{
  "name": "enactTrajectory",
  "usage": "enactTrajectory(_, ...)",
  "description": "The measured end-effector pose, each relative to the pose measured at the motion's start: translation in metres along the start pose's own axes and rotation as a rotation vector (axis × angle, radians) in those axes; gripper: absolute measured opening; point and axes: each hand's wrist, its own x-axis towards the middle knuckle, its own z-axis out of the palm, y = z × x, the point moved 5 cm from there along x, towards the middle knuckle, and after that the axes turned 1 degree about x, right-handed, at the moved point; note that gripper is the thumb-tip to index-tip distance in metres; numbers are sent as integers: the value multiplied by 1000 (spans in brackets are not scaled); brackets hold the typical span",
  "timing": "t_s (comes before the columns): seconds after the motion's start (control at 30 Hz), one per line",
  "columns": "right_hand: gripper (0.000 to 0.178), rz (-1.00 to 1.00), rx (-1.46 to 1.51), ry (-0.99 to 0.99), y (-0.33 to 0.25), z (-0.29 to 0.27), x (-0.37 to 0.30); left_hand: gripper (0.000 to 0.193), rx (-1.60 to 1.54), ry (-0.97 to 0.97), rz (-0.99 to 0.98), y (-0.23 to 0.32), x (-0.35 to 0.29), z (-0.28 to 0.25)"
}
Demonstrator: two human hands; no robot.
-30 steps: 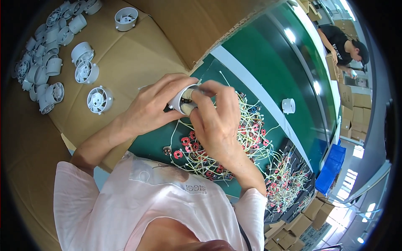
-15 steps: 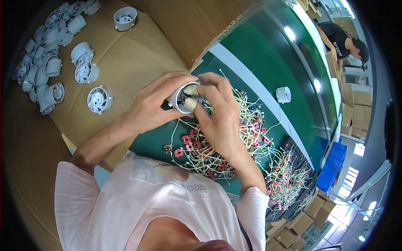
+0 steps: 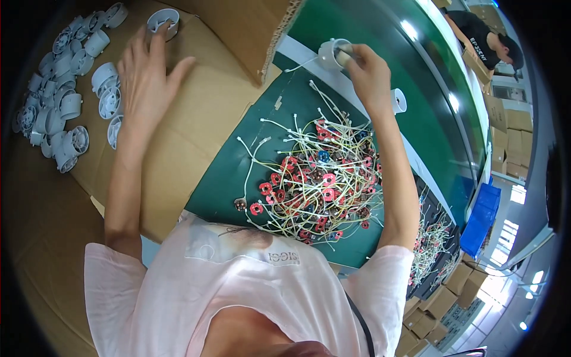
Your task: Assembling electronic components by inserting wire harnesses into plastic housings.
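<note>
My right hand (image 3: 370, 80), with beige coverings on its fingertips, grips a white round fan housing (image 3: 327, 56) above the pale strip beside the green belt. A white wire trails from that housing to the left. At the upper left, my left hand (image 3: 141, 83) reaches over the cardboard, its thumb stretched away. Its fingertips touch another white fan housing (image 3: 171, 28), but it is not lifted. Between my arms lies a heap of small motors (image 3: 321, 178) with red discs and tangled white and yellow wires. One more white housing (image 3: 400, 101) stands partly behind my right wrist.
Many white fan housings (image 3: 62, 89) are piled on the cardboard (image 3: 178, 131) at the left. A raised cardboard flap (image 3: 244, 35) stands between my hands. More wired motors (image 3: 433, 244) lie in a black tray at the right, near a blue bin (image 3: 480, 220). Beyond the belt, a person (image 3: 482, 41) bends over boxes.
My hands have moved apart. The right carried the housing up and right to the belt's edge; the left let go of it and reached up-left to another housing.
</note>
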Motion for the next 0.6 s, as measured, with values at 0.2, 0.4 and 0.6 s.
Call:
enactTrajectory(0.2,21,-568,-8,-29,-80,10,-44,38,-245,-376,-200,-44,-9,54)
enactTrajectory(0.4,15,-476,-353,-714,-86,43,-134,34,-493,-428,10,33,-17,25)
enactTrajectory(0.6,23,-637,-526,-850,-113,49,-142,38,-800,-371,129,61,-38,8)
